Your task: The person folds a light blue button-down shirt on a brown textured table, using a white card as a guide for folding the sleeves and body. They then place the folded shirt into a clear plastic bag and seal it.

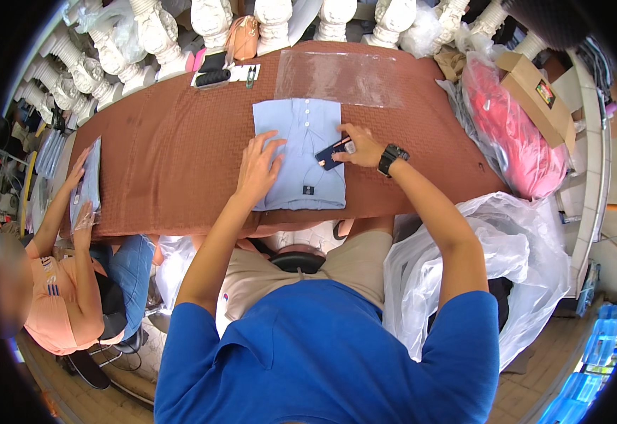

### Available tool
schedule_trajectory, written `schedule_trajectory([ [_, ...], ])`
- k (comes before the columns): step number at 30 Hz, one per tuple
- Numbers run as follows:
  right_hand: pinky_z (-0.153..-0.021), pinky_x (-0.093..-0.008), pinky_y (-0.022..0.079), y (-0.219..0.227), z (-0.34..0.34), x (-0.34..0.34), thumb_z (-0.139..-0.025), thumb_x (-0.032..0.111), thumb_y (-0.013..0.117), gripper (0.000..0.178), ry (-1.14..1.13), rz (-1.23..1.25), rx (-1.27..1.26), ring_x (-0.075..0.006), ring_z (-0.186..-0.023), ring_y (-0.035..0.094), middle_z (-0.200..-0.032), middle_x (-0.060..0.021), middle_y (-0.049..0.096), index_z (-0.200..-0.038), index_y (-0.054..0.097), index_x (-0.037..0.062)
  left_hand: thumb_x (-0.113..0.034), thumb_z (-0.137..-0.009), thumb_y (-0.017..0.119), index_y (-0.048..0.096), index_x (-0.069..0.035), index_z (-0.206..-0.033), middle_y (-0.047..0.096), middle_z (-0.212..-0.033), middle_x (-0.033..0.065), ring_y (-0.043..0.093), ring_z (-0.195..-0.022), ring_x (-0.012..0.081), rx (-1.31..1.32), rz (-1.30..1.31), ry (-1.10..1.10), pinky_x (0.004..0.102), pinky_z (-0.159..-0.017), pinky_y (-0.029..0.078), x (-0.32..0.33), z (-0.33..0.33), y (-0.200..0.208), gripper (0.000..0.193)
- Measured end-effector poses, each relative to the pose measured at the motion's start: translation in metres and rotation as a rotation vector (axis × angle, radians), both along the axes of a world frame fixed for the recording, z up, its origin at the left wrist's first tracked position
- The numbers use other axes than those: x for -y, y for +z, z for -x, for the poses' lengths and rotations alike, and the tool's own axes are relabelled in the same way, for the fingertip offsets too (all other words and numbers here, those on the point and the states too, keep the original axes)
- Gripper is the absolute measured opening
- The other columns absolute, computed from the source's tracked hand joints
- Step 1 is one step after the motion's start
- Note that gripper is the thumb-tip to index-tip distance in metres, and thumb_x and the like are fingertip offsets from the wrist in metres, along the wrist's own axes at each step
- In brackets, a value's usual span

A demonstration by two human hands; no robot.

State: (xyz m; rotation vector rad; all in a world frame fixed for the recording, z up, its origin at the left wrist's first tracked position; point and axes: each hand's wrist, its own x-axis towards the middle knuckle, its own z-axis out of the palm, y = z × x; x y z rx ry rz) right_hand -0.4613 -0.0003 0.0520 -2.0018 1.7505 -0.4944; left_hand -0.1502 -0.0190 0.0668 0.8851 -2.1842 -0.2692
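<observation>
A folded light blue shirt [291,187] lies on the brown-covered table in front of me, its buttoned placket at the far end. My left hand [257,168] rests on the shirt's left side, fingers spread and holding nothing. At the right edge, my right hand [365,147] has its thumb over a dark blue hang tag [328,157], with the other fingers bent around its right end. The tag lies tilted on the shirt, and a thin dark cord runs up from it toward the buttons. A small dark label [308,190] shows near the shirt's near edge.
Beyond the shirt lies a clear plastic bag [336,78]. Black rolls [213,78] and small snips [250,76] sit at the far left. At left, a co-worker [64,297] handles a bagged garment [91,180]. A cardboard box [538,99] and bagged red cloth [509,141] stand right.
</observation>
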Motion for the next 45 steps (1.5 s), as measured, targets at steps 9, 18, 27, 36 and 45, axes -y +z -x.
schedule_trajectory([
  [9,-0.088,-0.0423,0.051,0.007,-0.024,0.01,-0.088,0.039,0.072,0.039,-0.198,0.079,0.031,-0.0355,-0.099,0.062,-0.103,-0.019,0.062,-0.108,0.065,0.0061,-0.023,-0.09,0.072,0.06,-0.005,-0.118,0.066,-0.113,0.0185,0.064,-0.104,0.0361,-0.318,-0.581,0.467,0.0438,-0.09,0.049,0.109,-0.006,-0.052,0.036],
  [18,-0.079,-0.0426,0.053,-0.044,-0.04,0.034,-0.072,0.02,0.082,0.03,-0.441,0.035,0.153,-0.0318,-0.094,0.065,-0.097,-0.0137,0.068,-0.092,0.063,0.0083,-0.011,-0.084,0.075,0.06,-0.003,-0.11,0.067,-0.101,0.0138,0.065,-0.092,0.0307,-0.335,-0.333,0.374,0.0409,-0.084,0.051,0.138,-0.001,-0.098,0.031],
  [27,-0.111,-0.054,0.034,-0.021,-0.098,0.059,-0.095,0.018,0.058,0.048,-0.262,0.555,-0.092,-0.0411,-0.137,0.038,-0.151,-0.0176,0.04,-0.14,0.049,0.0081,-0.019,-0.087,0.073,0.056,-0.002,-0.116,0.065,-0.087,0.0166,0.062,-0.086,0.0365,-0.141,-0.231,0.221,0.0467,-0.078,0.048,0.111,0.07,-0.046,0.037],
  [36,-0.119,-0.0552,0.022,-0.05,-0.114,0.044,-0.102,0.026,0.05,0.053,-0.218,0.476,-0.108,-0.0388,-0.148,0.025,-0.161,-0.0142,0.028,-0.151,0.039,0.0123,-0.011,-0.083,0.073,0.058,-0.001,-0.081,0.066,-0.078,0.0176,0.065,-0.078,0.0369,-0.08,-0.304,0.192,0.0478,-0.071,0.049,0.105,0.059,-0.053,0.018],
  [45,-0.117,-0.0561,0.026,-0.049,-0.089,0.059,-0.091,0.024,0.061,0.058,-0.117,0.483,-0.083,-0.0417,-0.144,0.031,-0.157,-0.0186,0.034,-0.146,0.047,0.0116,-0.008,-0.077,0.078,0.058,-0.004,-0.097,0.058,-0.106,0.0176,0.056,-0.101,0.0401,-0.099,-0.208,0.225,0.0484,-0.085,0.047,0.084,0.044,-0.043,0.028],
])
